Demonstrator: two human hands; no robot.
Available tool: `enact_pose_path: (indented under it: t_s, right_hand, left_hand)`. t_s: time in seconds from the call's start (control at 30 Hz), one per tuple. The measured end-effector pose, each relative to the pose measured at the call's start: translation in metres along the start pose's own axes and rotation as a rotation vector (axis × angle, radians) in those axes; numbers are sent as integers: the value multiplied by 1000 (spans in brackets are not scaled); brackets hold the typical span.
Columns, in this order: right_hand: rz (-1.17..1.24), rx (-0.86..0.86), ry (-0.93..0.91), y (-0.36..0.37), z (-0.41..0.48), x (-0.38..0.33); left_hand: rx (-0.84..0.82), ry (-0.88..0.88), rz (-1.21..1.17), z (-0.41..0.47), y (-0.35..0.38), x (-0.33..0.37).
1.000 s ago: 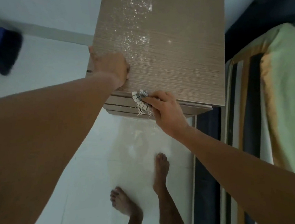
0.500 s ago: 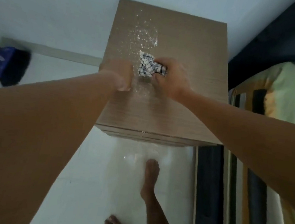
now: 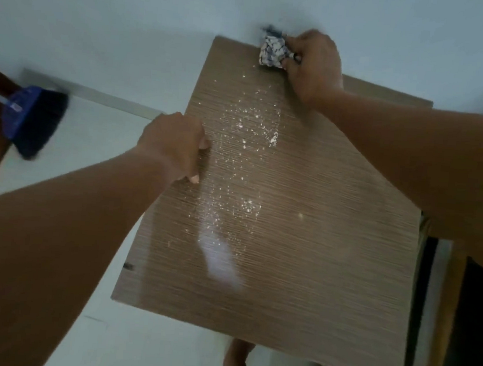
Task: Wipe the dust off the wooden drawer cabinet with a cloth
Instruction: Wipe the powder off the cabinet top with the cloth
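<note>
With my right hand [image 3: 313, 65] fingers pinching the bunched cloth [image 3: 272, 52] at the cabinet [image 3: 316, 247] top's far edge and my left hand [image 3: 173, 144] curled bracing its side, I should drag flat through the dust [image 3: 242, 159] lying nearer than those fingers.

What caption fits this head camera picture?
Right hand holds cloth at dusty cabinet top's far edge; left hand braces its side.

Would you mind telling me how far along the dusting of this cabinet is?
Early on. The right hand holds the bunched cloth at the far edge of the cabinet top, while the left hand rests on its left edge. A trail of white dust remains down the middle; no strip is visibly wiped clean.
</note>
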State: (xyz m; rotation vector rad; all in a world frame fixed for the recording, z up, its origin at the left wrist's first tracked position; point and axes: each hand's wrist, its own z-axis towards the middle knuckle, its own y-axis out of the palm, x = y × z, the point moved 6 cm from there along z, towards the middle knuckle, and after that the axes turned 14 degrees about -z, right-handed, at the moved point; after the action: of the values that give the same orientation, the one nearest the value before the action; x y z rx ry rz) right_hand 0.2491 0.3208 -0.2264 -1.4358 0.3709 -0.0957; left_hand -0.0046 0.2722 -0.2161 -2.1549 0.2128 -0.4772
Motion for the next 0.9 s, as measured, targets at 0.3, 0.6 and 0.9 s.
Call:
enact_pose_path:
  t_s: [0.3,0.6,0.9]
  right_hand:
    - [0,11,-72,34,-20,-9]
    - [21,-68,-198,30,-138,-36]
    - [45,-47,-161,25,-318,-90]
  left_hand:
    - [12,-4,166,10,-2,12]
    - [17,109,249,5,-4,6]
    - [209,221,233,-76,40,-18]
